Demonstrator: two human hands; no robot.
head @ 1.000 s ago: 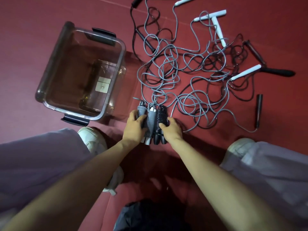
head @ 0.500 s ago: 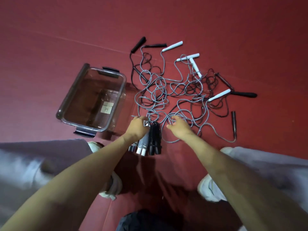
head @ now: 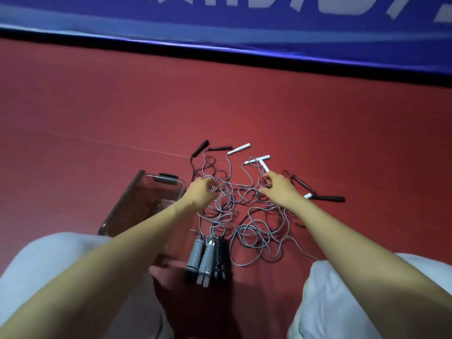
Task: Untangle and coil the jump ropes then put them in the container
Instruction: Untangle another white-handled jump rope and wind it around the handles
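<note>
You're working over the jump ropes (head: 234, 206): one tangled heap of grey and black cord lying on the floor, just right of the container (head: 122, 200). Your left hand (head: 200, 194) is sitting on the heap's left edge with its fingers curling down into the cords; can't tell if it's pinching a strand. Your right hand (head: 281, 189) is sitting on the heap's right side, thumb and forefinger spreading in a half-open pinch by the near end of a white handle (head: 263, 166); can't tell if a cord is in there either

Around it:
- grey ribbed handles (head: 200, 258) and a black ribbed handle (head: 220, 255) are lying side by side, touching, at the heap's near edge between your knees
- another white handle (head: 239, 150) is poking out on the far side
- black foam handles are lying far left (head: 200, 148) and far right (head: 327, 198)
- your left forearm (head: 137, 241) is crossing the container's right side and hiding part of it
- your right forearm (head: 342, 241) is covering some cord loops
- the container is clear plastic, open on top, with a black latch (head: 168, 178) at the far end

The floor (head: 97, 118) is showing dark red with a faint seam line. A black strip (head: 220, 48) is running along the far edge, with a blue board (head: 220, 20) carrying cropped white lettering beyond it. Your pale trouser legs (head: 49, 265) are filling both near corners
</note>
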